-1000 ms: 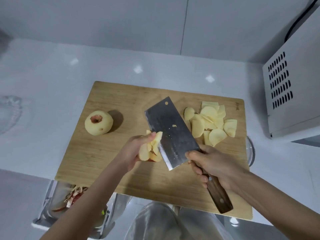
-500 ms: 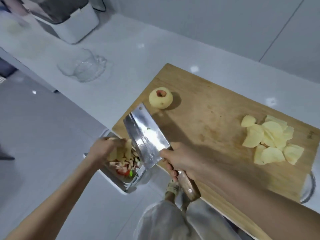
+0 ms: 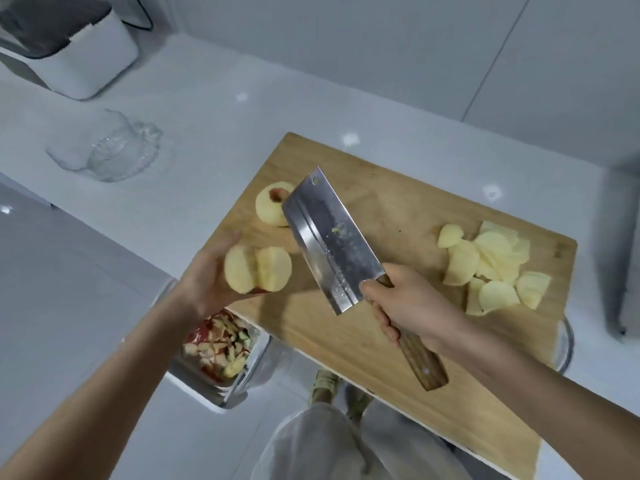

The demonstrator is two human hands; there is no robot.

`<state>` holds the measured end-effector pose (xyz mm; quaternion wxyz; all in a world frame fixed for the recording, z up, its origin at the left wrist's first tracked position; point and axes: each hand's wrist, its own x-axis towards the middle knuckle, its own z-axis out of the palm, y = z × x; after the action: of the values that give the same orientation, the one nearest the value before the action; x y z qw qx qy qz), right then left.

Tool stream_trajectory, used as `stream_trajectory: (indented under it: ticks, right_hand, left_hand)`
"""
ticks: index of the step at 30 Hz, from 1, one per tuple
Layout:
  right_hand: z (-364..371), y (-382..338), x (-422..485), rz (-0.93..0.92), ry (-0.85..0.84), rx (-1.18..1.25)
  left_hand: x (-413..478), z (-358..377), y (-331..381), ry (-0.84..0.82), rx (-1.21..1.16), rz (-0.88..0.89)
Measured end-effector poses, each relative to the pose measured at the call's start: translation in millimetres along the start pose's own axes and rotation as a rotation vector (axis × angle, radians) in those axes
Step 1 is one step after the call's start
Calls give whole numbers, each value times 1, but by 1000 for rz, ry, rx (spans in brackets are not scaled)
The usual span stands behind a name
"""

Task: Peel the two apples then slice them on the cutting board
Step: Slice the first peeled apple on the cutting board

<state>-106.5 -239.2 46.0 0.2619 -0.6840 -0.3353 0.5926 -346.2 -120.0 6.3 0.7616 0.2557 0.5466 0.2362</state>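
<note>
cutting board (image 3: pixel 398 209): wood, stiff, flat on the white counter (image 3: pixel 207 109); near edge looks to jut past the counter toward the person, so I'd keep heavy chops off that end

cleaver (image 3: pixel 329 237): wide steel blade, raised over the board's left half, flat face up and tilted, apple bits stuck to it; probably heavy and blade-forward; right hand (image 3: pixel 412 306) is wrapped fully round the wooden handle right at the blade end, which is the sensible place to hold it

slice pile (image 3: pixel 491 261): thin peeled slices on the board's right side; light, floppy, done

whole peeled apple (image 3: pixel 268 206): sits on the board's far left, partly hidden behind the blade tip; round and bare, so likely slick and prone to roll; hold it at the sides with fingertips tucked, cut a flat first

cut apple chunk (image 3: pixel 258 268): peeled, some red skin at the bottom; not on the board, held up over its left edge in the left hand (image 3: pixel 204 282), palm up, fingers cupped under, thumb beside it; light, firm, wet; lay a cut face down before slicing

scrap tub (image 3: pixel 221 344): peel inside, below the board's left corner
</note>
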Motion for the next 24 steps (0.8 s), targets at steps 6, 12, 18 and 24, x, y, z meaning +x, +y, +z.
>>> stream_trajectory:
  ticks: [6, 12, 18, 24]
  right_hand:
    - [-49, 19, -13, 11, 217, 46]
    - [-67, 45, -21, 11, 336, 54]
    - [-69, 62, -22, 60, 402, 68]
    - [-63, 67, -18, 60, 445, 9]
  left_hand:
    - [41, 73, -8, -220, 208, 33]
    - [69, 123, -18, -291, 871, 360]
    - [82, 144, -29, -314, 1309, 585]
    - [80, 152, -44, -251, 1443, 721]
